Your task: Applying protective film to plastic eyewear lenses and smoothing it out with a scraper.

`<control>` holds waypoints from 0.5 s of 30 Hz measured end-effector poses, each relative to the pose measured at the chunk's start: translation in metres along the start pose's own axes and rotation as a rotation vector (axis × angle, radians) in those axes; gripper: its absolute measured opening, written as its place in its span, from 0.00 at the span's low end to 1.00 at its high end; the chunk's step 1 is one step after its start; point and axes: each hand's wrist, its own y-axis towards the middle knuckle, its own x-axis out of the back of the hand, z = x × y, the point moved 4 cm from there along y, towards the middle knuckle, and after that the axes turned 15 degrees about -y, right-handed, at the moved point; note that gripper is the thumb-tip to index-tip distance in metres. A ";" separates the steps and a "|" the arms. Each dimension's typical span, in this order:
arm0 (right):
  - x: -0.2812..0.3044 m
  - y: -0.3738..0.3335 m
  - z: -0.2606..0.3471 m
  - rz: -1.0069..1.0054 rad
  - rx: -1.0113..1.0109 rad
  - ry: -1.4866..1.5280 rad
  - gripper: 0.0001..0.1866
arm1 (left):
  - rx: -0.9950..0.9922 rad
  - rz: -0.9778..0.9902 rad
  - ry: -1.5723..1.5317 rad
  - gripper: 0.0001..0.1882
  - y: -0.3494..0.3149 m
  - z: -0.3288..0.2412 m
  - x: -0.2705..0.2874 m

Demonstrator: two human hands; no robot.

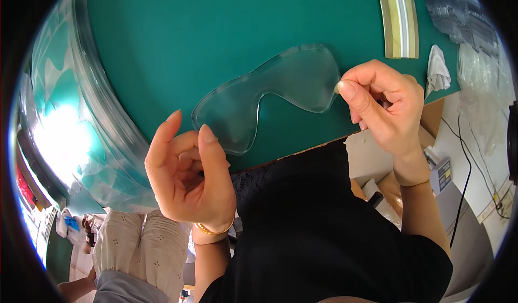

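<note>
A clear goggle lens (pixel 302 79), with a wide curved top and a nose notch below, stretches between my two hands above the green tabletop. My left hand (pixel 191 179) has its thumb against the lens's lower left end, the index finger raised away and the other fingers curled; the contact behind the thumb is partly hidden. At the right end, my right hand (pixel 386 106) pinches the lens's edge between thumb and index finger. A small pale yellowish bit shows at that pinch, too small to name.
Left of me, a large pile of clear plastic (pixel 97 125) reflects a bright glare. A yellow, grey and white striped strip (pixel 400 19), dark stacked pieces (pixel 461 14) and a crumpled white cloth (pixel 438 70) lie at the far right. Another person's patterned trousers (pixel 140 243) show lower left.
</note>
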 end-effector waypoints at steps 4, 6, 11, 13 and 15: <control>-0.001 0.000 -0.001 -0.005 0.009 0.000 0.08 | -0.003 0.004 -0.002 0.20 0.001 0.000 0.000; -0.001 0.000 -0.002 -0.007 0.006 0.002 0.08 | 0.000 0.004 -0.013 0.20 0.001 0.002 -0.001; 0.000 -0.001 0.004 -0.008 0.007 0.003 0.08 | -0.016 -0.011 0.024 0.20 0.000 -0.004 0.002; 0.000 0.001 0.000 -0.008 0.003 -0.006 0.08 | -0.008 -0.006 0.023 0.20 0.002 0.000 -0.001; -0.001 0.001 -0.001 -0.008 -0.001 -0.005 0.08 | -0.005 -0.004 0.023 0.20 0.002 0.001 -0.001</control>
